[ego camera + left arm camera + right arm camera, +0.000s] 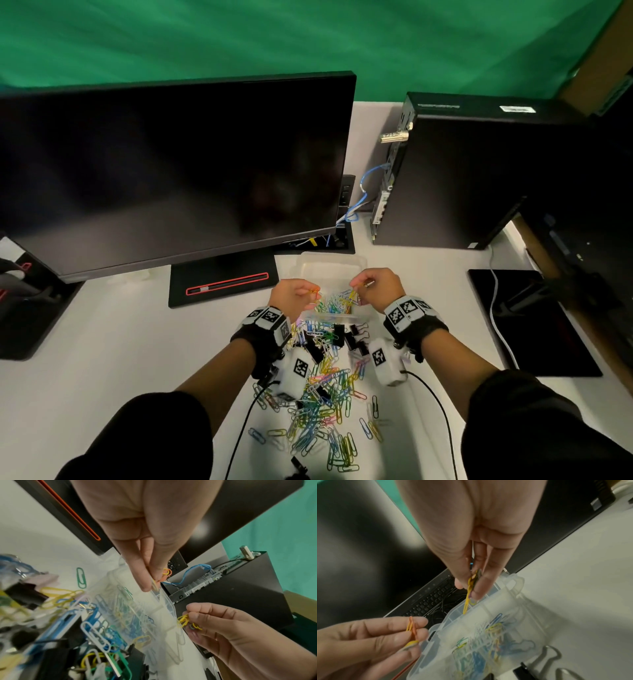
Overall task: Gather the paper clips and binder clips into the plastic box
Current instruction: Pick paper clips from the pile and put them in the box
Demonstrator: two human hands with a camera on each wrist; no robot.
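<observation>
While pinching clips (313, 292): hands (290, 297) over box (310, 265)

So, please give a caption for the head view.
Both hands hold paper clips above the box.

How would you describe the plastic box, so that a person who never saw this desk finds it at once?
Start at the big black monitor and look just below its right corner, on the white desk. There the clear plastic box stands open between the two hands. Unlike the loose clips nearer the person, it is see-through, with coloured paper clips inside.
</observation>
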